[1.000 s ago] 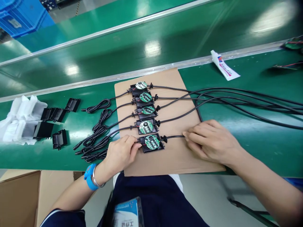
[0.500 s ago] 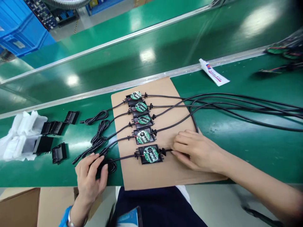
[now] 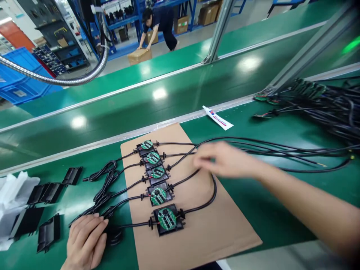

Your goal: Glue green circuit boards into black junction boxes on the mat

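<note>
My left hand [image 3: 87,240] lies at the lower left with its fingers curled together and closed around part of a coiled black cable [image 3: 114,237]. That cable leads into the nearest black plastic housing [image 3: 180,226], which carries a round green circuit board [image 3: 167,218]. My right hand [image 3: 215,159], smeared by motion, is over the black cables [image 3: 239,139] on the right; its grip cannot be made out. Several similar housings with boards sit in a row on the cardboard sheet [image 3: 213,232], including one with a board [image 3: 158,196] just behind the nearest.
Loose black housing parts [image 3: 49,232] and white wrapping [image 3: 17,191] lie on the left. A white tube [image 3: 218,118] rests near the metal rail. A heap of cables and boards [image 3: 323,108] fills the far right. Beyond the bench, a person [image 3: 160,22] bends over a box.
My right hand has left the nearest housing's cable and moved away from me towards the other cables. My left hand's fingers have drawn closer together. The camera view has tilted upward.
</note>
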Available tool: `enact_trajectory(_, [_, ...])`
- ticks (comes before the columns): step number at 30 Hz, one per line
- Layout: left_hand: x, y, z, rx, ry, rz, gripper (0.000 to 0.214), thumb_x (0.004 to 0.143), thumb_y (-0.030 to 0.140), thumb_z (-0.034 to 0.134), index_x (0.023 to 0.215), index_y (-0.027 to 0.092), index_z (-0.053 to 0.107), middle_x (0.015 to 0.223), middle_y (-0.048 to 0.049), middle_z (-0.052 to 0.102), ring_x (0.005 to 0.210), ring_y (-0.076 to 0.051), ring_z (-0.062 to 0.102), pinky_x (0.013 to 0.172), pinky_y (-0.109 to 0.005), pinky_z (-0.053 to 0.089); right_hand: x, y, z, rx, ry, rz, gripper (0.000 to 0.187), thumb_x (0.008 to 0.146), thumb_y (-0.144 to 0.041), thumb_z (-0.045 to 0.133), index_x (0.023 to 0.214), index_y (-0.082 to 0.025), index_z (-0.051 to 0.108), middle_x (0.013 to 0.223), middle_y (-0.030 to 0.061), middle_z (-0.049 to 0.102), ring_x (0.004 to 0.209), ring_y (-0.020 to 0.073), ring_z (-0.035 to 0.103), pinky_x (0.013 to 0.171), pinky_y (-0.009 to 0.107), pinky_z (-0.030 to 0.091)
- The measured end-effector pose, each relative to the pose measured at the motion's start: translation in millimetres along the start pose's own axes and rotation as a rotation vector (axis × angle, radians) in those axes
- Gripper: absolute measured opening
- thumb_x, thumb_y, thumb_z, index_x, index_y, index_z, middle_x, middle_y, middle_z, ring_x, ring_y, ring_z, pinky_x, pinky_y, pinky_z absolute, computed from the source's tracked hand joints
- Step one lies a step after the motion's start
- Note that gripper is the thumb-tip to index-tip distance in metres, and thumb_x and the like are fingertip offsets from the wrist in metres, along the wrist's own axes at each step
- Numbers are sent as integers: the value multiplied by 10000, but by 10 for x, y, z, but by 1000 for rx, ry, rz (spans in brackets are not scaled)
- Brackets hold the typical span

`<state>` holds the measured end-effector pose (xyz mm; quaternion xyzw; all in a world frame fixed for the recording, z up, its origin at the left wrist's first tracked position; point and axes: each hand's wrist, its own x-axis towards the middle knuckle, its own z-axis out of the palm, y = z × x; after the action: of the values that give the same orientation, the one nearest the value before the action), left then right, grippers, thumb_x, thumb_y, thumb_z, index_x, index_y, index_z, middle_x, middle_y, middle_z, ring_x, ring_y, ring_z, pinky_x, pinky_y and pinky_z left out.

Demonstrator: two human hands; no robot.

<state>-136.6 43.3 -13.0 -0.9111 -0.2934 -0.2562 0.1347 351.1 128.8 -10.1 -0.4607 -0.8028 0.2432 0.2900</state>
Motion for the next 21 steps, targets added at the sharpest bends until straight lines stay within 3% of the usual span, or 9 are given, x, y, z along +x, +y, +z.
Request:
enact_trajectory(2, [8, -20, -9, -33, -2, -4, 226, 782, 87, 666, 993, 153, 708, 913, -94, 706, 883, -249, 693, 785, -378, 556, 292, 466, -293, -52, 262, 179, 239, 908, -302, 601, 801, -116, 705, 769, 39, 651, 758, 117, 617, 689, 238, 444])
enact_trajectory(4, [40, -8, -25, -72, 5, -34, 221, 774, 81, 674, 983, 143, 709, 914, -98, 702, 867, -244, 693, 755, -366, 561, 520, 891, -519, -56, 415, 318, 286, 954, -347, 568, 899, -89, 680, 864, 46, 643, 825, 128, 628, 731, 255, 482])
enact_trajectory(7, [201, 78, -51, -120, 110, -112, 244, 731, 7, 695, 935, 140, 706, 890, -79, 689, 818, -216, 684, 708, -338, 558, 644, 1258, -673, 1, 511, 509, 313, 974, -412, 571, 1079, -125, 635, 1026, 54, 641, 867, 145, 641, 761, 322, 559])
enact_trajectory(9, [414, 194, -51, -141, 220, -180, 275, 716, -27, 698, 919, 159, 696, 879, -56, 678, 787, -193, 668, 689, -323, 549, 624, 1282, -671, 70, 522, 596, 364, 1020, -429, 465, 1097, -117, 637, 1040, 52, 633, 905, 153, 653, 794, 322, 555])
enact_trajectory(12, [880, 448, 3, -241, 250, -363, 205, 809, 58, 654, 950, 206, 674, 937, -46, 661, 824, -186, 642, 698, -326, 535, 575, 1010, -538, 212, 501, 630, 356, 1031, -402, 445, 987, -114, 648, 917, 23, 628, 800, 115, 636, 721, 264, 538])
enact_trajectory(14, [1240, 633, 89, -441, 81, -528, 128, 899, 181, 602, 1008, 226, 651, 975, -45, 656, 892, -188, 637, 754, -328, 540, 557, 651, -344, 340, 473, 600, 355, 982, -438, 533, 832, -134, 634, 747, -3, 598, 624, 79, 559, 582, 211, 472])
enact_trajectory(16, [1574, 796, 216, -742, -116, -677, 198, 964, 302, 529, 1117, 210, 614, 1026, -63, 669, 874, -169, 645, 757, -305, 543, 525, 191, -65, 493, 438, 541, 434, 884, -561, 607, 733, -155, 616, 609, -16, 548, 502, 77, 474, 468, 214, 372])
enact_trajectory(19, [1895, 958, 442, -997, -329, -767, 312, 978, 435, 489, 1147, 189, 578, 1052, -73, 685, 785, -146, 640, 688, -270, 513, 420, -520, 384, 706, 348, 440, 534, 759, -711, 634, 841, -183, 648, 623, -8, 584, 472, 100, 466, 433, 245, 379])
enact_trajectory(21, [1950, 1003, 572, -1083, -341, -761, 341, 999, 471, 421, 979, 177, 592, 853, -32, 673, 643, -117, 586, 599, -242, 454, 341, -871, 596, 813, 297, 399, 575, 766, -748, 594, 902, -191, 640, 621, -9, 583, 447, 108, 468, 409, 253, 387])
